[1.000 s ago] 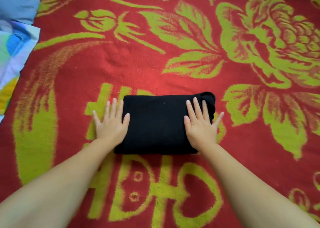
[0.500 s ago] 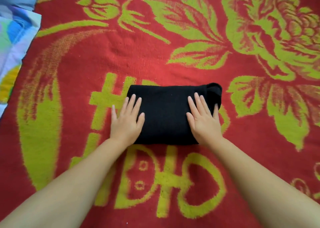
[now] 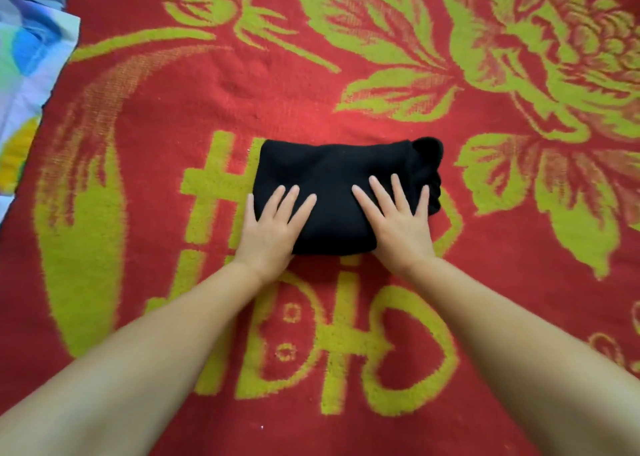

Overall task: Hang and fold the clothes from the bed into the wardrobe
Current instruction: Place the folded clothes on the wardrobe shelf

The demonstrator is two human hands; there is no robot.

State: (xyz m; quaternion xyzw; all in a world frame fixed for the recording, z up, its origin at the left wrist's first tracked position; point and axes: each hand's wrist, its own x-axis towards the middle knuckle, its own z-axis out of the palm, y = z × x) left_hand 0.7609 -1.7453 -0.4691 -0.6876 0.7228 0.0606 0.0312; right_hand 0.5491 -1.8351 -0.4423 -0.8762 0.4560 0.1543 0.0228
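Both hands flat, fingers straight and spread, gripping nothing: left hand (image 3: 273, 228) pressed on the near left part of the folded black garment (image 3: 341, 182), right hand (image 3: 401, 227) pressed on its near right part, heels of both palms over the near edge. Garment lay as a compact rectangle on the red and yellow-green floral blanket (image 3: 242, 74), roughly at mid-bed, with a small rounded lump of cloth poking out at its far right corner. Judged as the smoothing step that closes a fold. To do it well: press evenly with both palms, sweep outward from the middle toward the ends to drive out trapped bulk, tuck that stray far right lump under or flush so the bundle keeps square, then slide fingers beneath from both ends and lift level so no layer slips on the way to the wardrobe. Wardrobe not in view. Counted: one black garment, two hands, two bare forearms, one blanket, and one patch of pale blue and multicoloured bedding (image 3: 31, 57) at the far left edge, well apart from the garment.
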